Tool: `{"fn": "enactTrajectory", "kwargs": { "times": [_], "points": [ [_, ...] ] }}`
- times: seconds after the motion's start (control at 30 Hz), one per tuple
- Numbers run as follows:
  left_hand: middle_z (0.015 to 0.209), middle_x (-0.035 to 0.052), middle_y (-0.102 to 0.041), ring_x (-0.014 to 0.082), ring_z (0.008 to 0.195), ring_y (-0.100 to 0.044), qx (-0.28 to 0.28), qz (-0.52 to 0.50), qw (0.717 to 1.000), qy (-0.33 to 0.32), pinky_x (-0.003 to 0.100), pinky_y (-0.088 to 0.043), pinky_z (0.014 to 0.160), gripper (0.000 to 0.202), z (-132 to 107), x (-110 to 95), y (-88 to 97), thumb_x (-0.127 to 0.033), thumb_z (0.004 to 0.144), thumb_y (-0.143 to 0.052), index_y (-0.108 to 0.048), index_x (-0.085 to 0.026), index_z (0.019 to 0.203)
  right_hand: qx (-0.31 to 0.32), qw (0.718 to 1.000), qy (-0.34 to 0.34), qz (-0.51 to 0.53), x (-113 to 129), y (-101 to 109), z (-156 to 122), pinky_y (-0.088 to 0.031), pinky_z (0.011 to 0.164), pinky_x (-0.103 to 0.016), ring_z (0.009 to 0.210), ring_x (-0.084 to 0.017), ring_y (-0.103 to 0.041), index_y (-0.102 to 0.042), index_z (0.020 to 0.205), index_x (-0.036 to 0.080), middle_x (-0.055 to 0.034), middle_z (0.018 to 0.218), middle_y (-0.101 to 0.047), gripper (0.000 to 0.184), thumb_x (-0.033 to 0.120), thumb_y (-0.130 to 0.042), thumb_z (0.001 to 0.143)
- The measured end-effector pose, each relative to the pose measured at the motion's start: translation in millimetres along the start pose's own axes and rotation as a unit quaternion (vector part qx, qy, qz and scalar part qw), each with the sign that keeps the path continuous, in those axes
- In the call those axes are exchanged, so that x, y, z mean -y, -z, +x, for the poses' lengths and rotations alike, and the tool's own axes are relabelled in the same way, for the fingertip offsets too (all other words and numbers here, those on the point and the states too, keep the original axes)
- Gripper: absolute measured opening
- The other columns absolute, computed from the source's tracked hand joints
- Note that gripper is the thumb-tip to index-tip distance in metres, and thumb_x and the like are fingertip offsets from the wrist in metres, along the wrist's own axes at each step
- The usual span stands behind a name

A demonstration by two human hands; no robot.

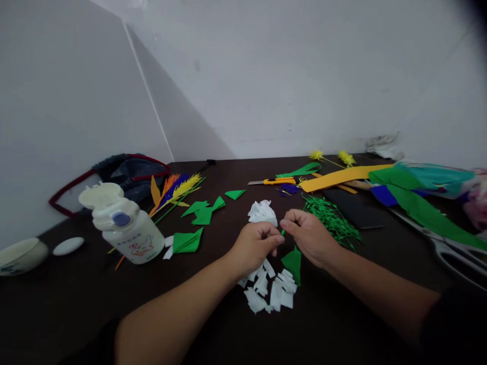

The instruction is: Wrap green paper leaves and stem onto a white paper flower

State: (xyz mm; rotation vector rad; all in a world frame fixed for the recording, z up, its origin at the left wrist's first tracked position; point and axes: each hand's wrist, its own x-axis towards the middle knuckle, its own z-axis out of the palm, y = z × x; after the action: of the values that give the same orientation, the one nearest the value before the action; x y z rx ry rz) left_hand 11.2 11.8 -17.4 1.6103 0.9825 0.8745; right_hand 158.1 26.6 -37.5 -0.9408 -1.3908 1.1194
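My left hand (255, 244) and my right hand (309, 235) meet over the dark table (76, 304), fingers pinched together around a small green piece (282, 232) that barely shows between them. A green paper leaf (293, 263) lies just below my right hand. Several white paper scraps (271, 289) are scattered under both hands. Just beyond my left hand sits a white paper flower (262, 212).
A white glue bottle (124, 225) lies on its side at the left, with folded green paper pieces (187, 241) and coloured paper stems (175, 188) beside it. Shredded green paper (333, 219), a yellow utility knife (274, 181), coloured paper strips (418, 195) and scissors (452, 249) lie to the right.
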Motion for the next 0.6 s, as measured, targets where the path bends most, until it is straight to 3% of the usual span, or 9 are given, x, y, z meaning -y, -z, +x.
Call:
{"fn": "enactTrajectory", "kwargs": {
  "times": [0.33,0.5,0.6],
  "points": [
    [0.046,-0.0063,-0.041,0.0071,0.046,-0.035,-0.115,0.184,0.975,-0.037,0.021,-0.028,0.049,0.021,-1,6,-5.8,-0.021,0.066,-0.06,-0.046,-0.015,0.052,-0.062,0.991,0.018,-0.117,8,-5,-3,-0.023,0.047,-0.024,0.049,-0.009,-0.029,-0.039,0.052,0.019,0.0063,0.05,-0.032,0.029,0.032,-0.057,0.07],
    [0.048,-0.0062,-0.046,0.0077,0.049,-0.042,-0.132,0.278,0.95,-0.054,0.025,-0.032,0.061,0.024,-2,4,-6.2,-0.02,0.063,-0.063,-0.044,-0.015,0.05,-0.094,0.982,0.034,-0.159,9,1,2,-0.024,0.047,-0.024,0.048,-0.009,-0.029,-0.037,0.051,0.019,0.0066,0.049,-0.031,0.031,0.033,-0.057,0.069],
    [0.053,-0.006,-0.048,0.0087,0.053,-0.044,-0.115,0.263,0.956,-0.061,0.026,-0.034,0.064,0.024,-3,4,-1.6,-0.021,0.06,-0.067,-0.044,-0.015,0.055,-0.097,0.983,0.029,-0.155,9,8,4,-0.025,0.047,-0.023,0.049,-0.009,-0.029,-0.038,0.052,0.019,0.0064,0.049,-0.032,0.031,0.036,-0.057,0.07]
  ]
}}
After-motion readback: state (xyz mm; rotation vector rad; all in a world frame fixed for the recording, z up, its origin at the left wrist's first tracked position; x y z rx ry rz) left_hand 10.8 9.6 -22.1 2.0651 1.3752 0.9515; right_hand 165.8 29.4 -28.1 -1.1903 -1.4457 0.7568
